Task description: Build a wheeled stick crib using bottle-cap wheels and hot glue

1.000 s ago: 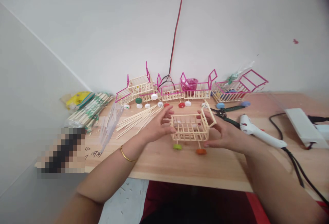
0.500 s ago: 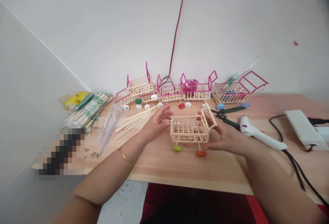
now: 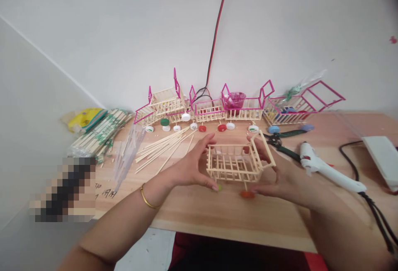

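A small cart (image 3: pixel 234 163) made of bare wooden sticks, with a tilted stick handle frame and bottle-cap wheels, is between my two hands. My left hand (image 3: pixel 200 165) grips its left end, thumb low by the partly hidden green wheel (image 3: pixel 219 187). Around the right end curls my right hand (image 3: pixel 276 173), its thumb by the orange wheel (image 3: pixel 247 194) and its other fingers partly behind the handle frame. The wheels are slightly blurred. Behind it, along the wall, stand several similar carts with pink-painted rims, one of them (image 3: pixel 208 111) in the middle.
Loose sticks (image 3: pixel 164 146) lie left of my hands, near clear plastic strips (image 3: pixel 129 153) and bagged sticks (image 3: pixel 104 132). Pliers (image 3: pixel 284 148) and a white glue gun (image 3: pixel 331 171) lie to the right. A pink cup (image 3: pixel 236 100) stands at the back. A white power strip (image 3: pixel 381 159) is far right.
My left hand has moved right and closed on the cart's left end. My right hand stays at the other end. The view has shifted slightly.
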`<action>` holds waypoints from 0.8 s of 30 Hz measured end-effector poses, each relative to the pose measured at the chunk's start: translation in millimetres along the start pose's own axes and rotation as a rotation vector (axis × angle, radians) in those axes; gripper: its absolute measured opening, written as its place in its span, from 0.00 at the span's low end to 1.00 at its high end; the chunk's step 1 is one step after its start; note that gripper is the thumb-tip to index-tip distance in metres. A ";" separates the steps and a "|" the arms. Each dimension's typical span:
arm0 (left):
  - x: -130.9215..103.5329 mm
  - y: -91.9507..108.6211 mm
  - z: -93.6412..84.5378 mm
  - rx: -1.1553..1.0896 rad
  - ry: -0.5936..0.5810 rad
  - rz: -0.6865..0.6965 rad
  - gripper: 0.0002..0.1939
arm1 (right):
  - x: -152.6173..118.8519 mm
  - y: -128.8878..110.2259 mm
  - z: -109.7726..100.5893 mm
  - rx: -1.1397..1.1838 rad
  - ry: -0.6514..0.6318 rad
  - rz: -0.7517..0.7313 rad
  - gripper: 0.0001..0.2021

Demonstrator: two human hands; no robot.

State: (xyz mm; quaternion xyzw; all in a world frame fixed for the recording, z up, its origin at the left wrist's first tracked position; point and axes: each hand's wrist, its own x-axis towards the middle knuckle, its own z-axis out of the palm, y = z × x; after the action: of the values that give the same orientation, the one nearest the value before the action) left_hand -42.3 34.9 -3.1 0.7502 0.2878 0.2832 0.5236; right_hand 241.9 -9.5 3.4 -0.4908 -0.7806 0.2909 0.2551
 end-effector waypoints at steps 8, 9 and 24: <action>-0.1 -1.6 -0.1 0.109 0.009 0.038 0.66 | -3.2 0.4 0.7 -0.042 0.024 0.010 0.51; -0.1 -2.5 -0.1 0.117 0.009 0.034 0.67 | -3.8 0.5 0.9 -0.036 0.024 0.015 0.51; -0.1 -4.3 1.1 0.155 0.005 -0.004 0.67 | -3.8 -1.3 -1.8 0.020 -0.005 0.044 0.47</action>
State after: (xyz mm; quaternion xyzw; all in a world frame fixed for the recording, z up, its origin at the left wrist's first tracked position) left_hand -42.1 35.4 -7.5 0.7872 0.3114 0.2608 0.4640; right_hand 243.7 -13.1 5.1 -0.5048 -0.7672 0.3054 0.2515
